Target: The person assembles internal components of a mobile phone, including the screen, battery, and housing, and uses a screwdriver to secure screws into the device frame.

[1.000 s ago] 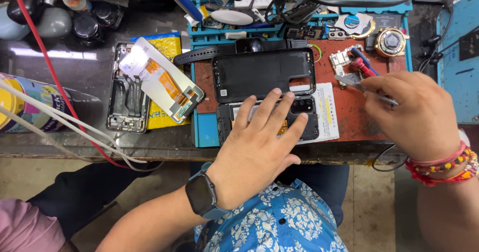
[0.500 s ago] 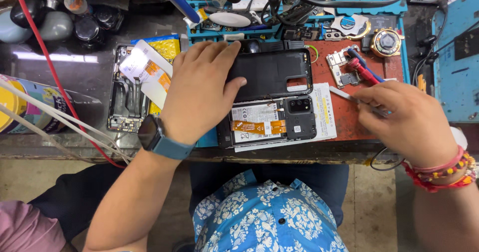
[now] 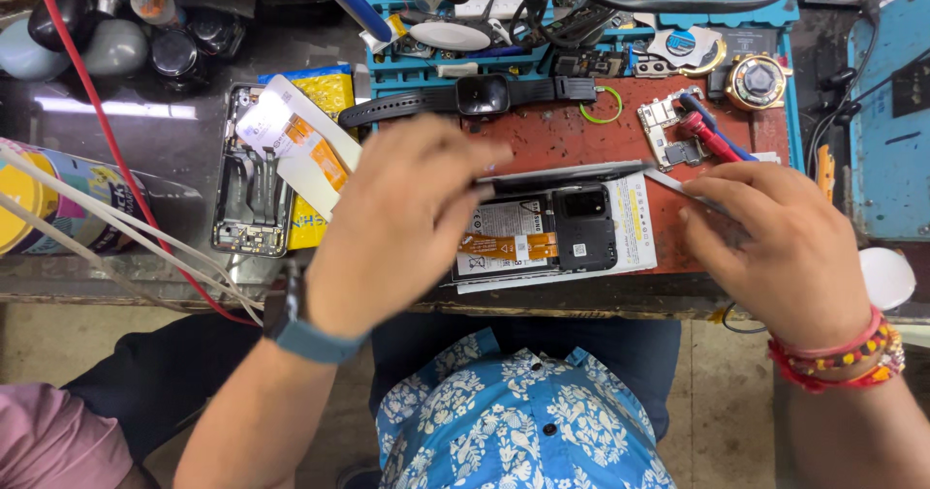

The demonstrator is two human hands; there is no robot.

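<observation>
An opened black phone lies on the red mat, its battery label and orange flex cable showing. My left hand grips the phone's black back cover, which is tilted up and seen edge-on above the phone. My right hand pinches a thin metal pry tool; its tip points at the cover's right end.
A black smartwatch lies at the back of the mat. A bare phone frame and a display panel sit to the left. A small circuit board, a red-handled tool, a spray can and a red cable are nearby.
My left hand moved from lying flat on the phone to the back cover and lifted it on edge, uncovering the phone's inside. My right hand stayed put with the tool.
</observation>
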